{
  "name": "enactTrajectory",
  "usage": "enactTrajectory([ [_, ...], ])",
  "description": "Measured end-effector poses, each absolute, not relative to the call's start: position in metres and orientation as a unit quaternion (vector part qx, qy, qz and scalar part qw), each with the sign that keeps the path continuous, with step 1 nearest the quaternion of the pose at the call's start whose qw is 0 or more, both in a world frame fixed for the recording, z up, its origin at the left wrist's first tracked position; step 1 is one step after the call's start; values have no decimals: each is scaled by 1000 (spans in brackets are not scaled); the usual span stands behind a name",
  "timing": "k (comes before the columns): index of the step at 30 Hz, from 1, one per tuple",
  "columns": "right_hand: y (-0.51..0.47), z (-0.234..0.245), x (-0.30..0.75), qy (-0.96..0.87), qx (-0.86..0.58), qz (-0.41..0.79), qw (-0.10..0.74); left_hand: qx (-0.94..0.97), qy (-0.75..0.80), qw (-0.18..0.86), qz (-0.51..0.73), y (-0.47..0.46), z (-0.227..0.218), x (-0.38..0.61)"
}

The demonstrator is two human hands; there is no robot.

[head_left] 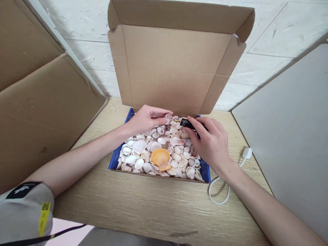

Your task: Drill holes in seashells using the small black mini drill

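Over the far part of the shallow box, my left hand (pixel 148 119) pinches a small, pale pinkish, shell-like piece (pixel 168 118) between thumb and fingers. My right hand (pixel 211 140) is closed around a black tube (pixel 187 123), its thin gold-coloured tip (pixel 176 120) pointing left, close to the piece. I cannot tell whether tip and piece touch. Below both hands, many white, cream and pinkish shells (pixel 139 164) fill the box. A large orange scallop shell (pixel 161 158) lies near the front middle.
The box's cardboard lid (pixel 176 65) stands raised at the back, before a white brick wall (pixel 87 24). Blue lining (pixel 117 155) shows along the box sides. A white cable (pixel 214 201) lies on the wooden table (pixel 143 201) at right. Cardboard (pixel 46 109) and a grey panel (pixel 289 112) flank it.
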State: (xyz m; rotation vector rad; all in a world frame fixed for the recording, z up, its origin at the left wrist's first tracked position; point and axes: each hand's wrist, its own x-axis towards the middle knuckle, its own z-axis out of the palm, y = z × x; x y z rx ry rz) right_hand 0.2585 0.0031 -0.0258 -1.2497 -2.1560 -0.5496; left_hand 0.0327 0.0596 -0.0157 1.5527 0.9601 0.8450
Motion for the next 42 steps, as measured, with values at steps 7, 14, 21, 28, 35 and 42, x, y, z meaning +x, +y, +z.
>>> enactTrajectory([
  [7, 3, -24, 259, -811, -449, -225, 299, 675, 404, 515, 339, 60, -16, 33],
  [14, 1, -23, 256, -831, -464, -177, 252, 675, 411, 508, 341, 62, -18, 31],
  [21, 0, -21, 253, -833, -470, -179, 229, 670, 417, 506, 348, 62, -18, 30],
  [28, 3, -22, 256, -829, -456, -196, 258, 672, 421, 508, 337, 61, -17, 32],
  [35, 4, -23, 258, -813, -455, -237, 275, 693, 390, 521, 311, 61, -16, 31],
  [42, 3, -23, 259, -808, -462, -225, 288, 724, 333, 528, 294, 60, -16, 32],
])
